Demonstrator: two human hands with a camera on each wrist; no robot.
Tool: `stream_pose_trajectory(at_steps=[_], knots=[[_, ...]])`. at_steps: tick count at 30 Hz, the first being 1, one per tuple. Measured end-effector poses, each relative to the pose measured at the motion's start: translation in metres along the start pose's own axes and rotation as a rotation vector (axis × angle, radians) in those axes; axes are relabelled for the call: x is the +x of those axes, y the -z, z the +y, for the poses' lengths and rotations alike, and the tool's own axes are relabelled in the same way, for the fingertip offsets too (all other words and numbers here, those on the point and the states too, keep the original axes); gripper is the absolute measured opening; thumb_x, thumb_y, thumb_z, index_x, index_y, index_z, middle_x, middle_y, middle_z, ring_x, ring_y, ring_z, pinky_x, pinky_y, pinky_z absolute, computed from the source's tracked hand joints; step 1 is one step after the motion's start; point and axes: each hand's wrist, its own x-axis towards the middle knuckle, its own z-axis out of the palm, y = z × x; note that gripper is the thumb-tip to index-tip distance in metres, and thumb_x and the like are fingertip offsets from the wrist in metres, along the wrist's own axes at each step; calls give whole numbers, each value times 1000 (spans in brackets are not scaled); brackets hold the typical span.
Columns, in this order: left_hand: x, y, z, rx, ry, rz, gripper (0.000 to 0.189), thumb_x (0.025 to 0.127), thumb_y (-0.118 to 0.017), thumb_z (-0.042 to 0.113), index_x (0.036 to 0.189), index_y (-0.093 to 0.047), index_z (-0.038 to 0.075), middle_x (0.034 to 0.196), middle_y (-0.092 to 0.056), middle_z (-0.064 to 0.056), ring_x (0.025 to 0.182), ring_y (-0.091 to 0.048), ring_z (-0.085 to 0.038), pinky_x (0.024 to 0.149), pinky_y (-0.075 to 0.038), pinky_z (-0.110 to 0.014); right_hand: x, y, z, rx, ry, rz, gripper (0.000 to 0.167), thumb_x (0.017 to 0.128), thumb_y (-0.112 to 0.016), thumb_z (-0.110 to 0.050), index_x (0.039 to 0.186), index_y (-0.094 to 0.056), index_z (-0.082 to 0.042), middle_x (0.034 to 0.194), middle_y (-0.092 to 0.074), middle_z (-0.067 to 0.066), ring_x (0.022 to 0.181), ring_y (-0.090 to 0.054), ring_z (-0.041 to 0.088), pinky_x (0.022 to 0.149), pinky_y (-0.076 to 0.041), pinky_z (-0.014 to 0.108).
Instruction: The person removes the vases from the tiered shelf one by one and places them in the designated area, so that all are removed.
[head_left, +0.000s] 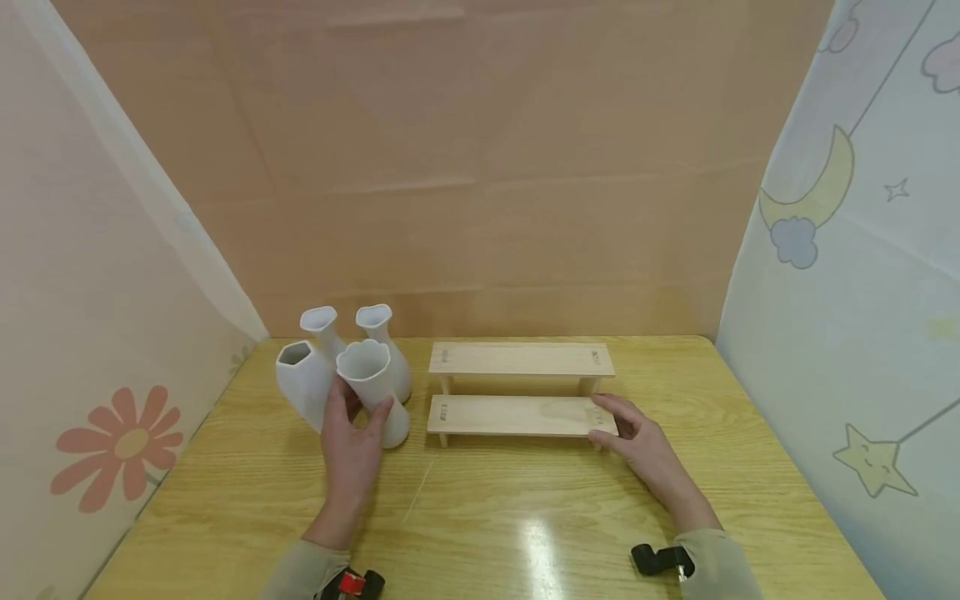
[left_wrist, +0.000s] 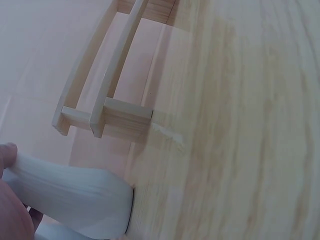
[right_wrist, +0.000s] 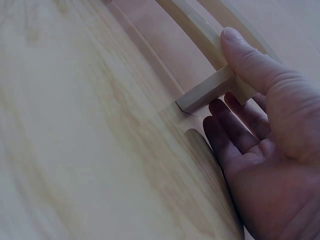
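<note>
My left hand (head_left: pixel 351 442) holds a white vase (head_left: pixel 367 371) with a wavy rim, thumb on one side and fingers round the other. In the left wrist view the base of this vase (left_wrist: pixel 82 200) is right at the tabletop. My right hand (head_left: pixel 645 446) grips the right end of the front wooden riser shelf (head_left: pixel 510 416). In the right wrist view the thumb (right_wrist: pixel 250 57) lies along the board's end, with the other fingers curled beneath, beside the riser's leg (right_wrist: pixel 207 92).
Around the held vase stand a white vase with an angular mouth (head_left: pixel 303 387) and two narrow-necked white vases, one at the left (head_left: pixel 318 321) and one behind (head_left: pixel 390 358). A second riser level (head_left: pixel 517 358) sits behind the front one. Wall panels border the wooden table (head_left: pixel 480 517).
</note>
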Motion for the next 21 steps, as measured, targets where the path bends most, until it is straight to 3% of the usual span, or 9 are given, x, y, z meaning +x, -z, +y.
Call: stream_pose_trajectory(at_steps=[5,21], knots=[[0,-1,1,29,-4,9,74,96,-87,6,161,-50,6,142,-64,-12,131,-62,-27,113,-48,-47,0,0,0,0,3,-3,71,102,-82,-36,164,-54,-17,175,-36,4,166,-22,32,110,-29,2],[-2,-1,1,124,31,29,76,99,-87,13,163,-47,9,145,-64,-15,132,-62,-32,114,-49,-51,-2,1,-4,-1,4,-5,72,103,-82,-36,165,-53,-15,176,-35,7,166,-21,35,110,-29,2]])
